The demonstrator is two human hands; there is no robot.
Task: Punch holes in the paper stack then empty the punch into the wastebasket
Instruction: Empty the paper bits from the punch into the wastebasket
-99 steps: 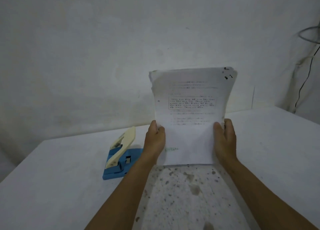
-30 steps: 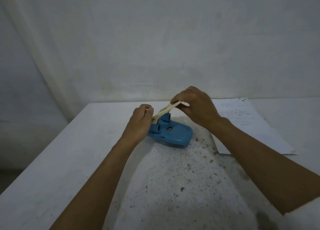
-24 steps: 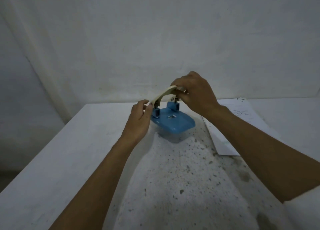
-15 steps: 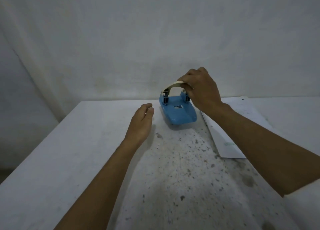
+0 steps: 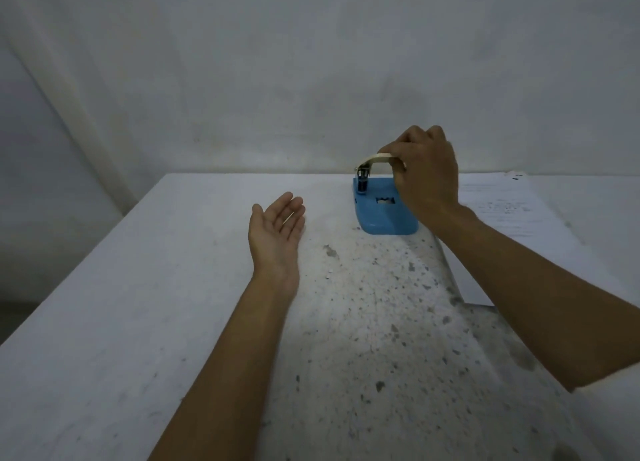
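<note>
Fingers of our right hand (image 5: 426,173) pinch the cream lever of the blue hole punch (image 5: 384,211), which sits on the speckled counter (image 5: 173,287) beside the paper stack (image 5: 502,214). Our left hand (image 5: 277,228) lies spread, palm up, empty.

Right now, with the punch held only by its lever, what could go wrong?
1. The right hand grips just the cream lever; the blue hole punch could swing or slip, spilling chads onto the table.
2. The left hand is open and off the punch, so nothing steadies the base.
3. The paper stack lies close beside the punch and could get knocked.
</note>
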